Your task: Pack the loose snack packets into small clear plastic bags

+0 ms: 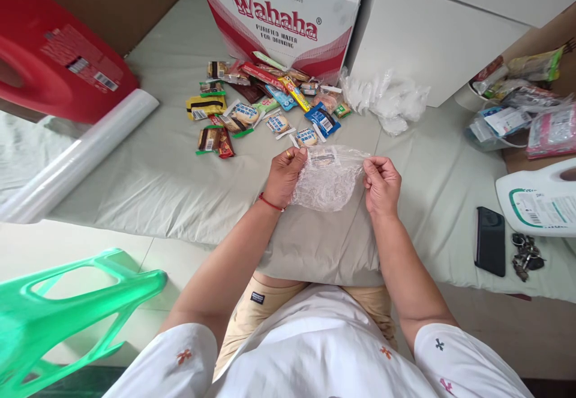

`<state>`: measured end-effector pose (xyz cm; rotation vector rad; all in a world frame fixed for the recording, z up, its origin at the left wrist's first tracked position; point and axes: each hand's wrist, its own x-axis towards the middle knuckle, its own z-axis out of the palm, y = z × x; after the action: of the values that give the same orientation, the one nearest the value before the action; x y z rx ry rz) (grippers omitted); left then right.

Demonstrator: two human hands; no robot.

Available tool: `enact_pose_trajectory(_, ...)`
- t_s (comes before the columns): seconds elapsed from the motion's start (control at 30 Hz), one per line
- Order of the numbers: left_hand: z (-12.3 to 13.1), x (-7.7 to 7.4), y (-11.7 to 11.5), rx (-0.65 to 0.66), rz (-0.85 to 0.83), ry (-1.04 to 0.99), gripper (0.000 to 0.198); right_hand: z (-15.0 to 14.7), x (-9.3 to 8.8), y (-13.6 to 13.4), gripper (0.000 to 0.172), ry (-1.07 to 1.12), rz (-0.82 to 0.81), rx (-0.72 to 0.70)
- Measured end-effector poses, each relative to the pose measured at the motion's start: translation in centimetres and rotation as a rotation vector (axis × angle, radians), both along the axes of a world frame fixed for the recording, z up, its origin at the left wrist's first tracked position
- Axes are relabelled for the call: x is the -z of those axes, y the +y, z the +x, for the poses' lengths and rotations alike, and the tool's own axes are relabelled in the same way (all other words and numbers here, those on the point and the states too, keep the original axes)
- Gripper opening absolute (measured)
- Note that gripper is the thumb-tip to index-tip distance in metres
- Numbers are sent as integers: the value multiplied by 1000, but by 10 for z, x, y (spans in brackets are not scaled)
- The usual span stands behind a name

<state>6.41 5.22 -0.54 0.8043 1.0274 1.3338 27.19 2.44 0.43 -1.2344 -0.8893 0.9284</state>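
Observation:
Between my two hands a clear plastic bag [324, 188] is stretched out, crinkled, with a small printed label near its upper edge. My left hand [287, 177] pinches the bag's upper left corner between thumb and fingers. At the upper right corner, my right hand [380, 183] grips the edge with curled fingers. Just beyond the bag lies a spread of wrapped snacks [243, 114], among them a blue packet [323, 120] and a round biscuit packet [306, 137]. A heap of crumpled clear plastic bags [389, 101] rests behind, to the right.
A Wahaha carton [288, 11] and a white cabinet [432, 32] stand at the back. Left are a red jug [58, 56], a plastic film roll [85, 152] and a green stool [85, 302]. Right are a phone [490, 242], keys [525, 257] and a white jug [540, 200].

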Motion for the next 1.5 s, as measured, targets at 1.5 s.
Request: enact_pose_trajectory(1.5, -3, -50, -71, 193, -67, -307, 26, -10, -8, -19, 29, -256, 128, -167)
